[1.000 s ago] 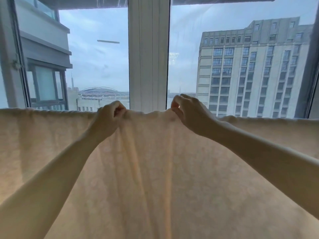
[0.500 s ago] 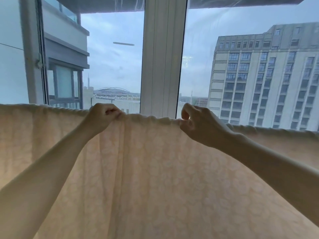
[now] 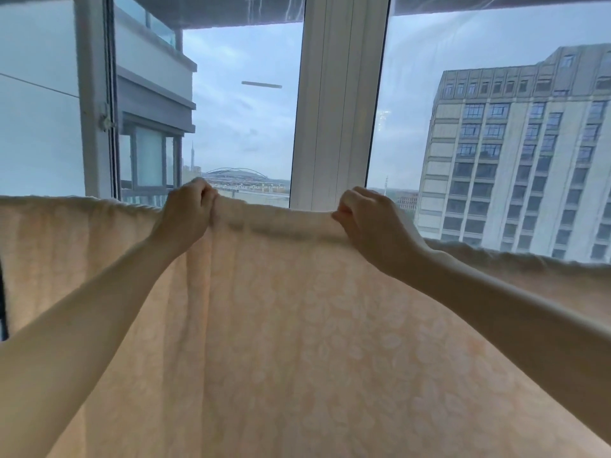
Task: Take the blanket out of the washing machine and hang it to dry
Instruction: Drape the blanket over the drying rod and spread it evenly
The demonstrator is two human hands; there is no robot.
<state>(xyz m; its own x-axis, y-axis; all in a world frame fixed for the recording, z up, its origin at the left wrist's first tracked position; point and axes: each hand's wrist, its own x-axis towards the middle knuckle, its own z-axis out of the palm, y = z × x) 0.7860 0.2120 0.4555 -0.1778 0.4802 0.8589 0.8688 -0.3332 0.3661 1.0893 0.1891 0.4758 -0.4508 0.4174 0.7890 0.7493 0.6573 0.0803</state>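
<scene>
Bare forearms (image 3: 99, 312) lead to the left hand (image 3: 185, 214) and right hand (image 3: 375, 226).

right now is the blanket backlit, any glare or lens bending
Head view: yes, daylight from the window shines through the blanket, so it glows peach, while the left hand and right hand gripping its top edge look shaded. Head view: a pale strip and streaks reflect in the window. Head view: the building leans from wide-angle distortion.

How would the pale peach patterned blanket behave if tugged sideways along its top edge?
Probably floppy: the pale peach patterned blanket hangs in soft vertical folds below the left hand. Likely to bunch rather than slide stiffly, since its top edge gathers where the right hand pinches it. Possibly light, as daylight glows through it; wetness cannot be judged.
</scene>
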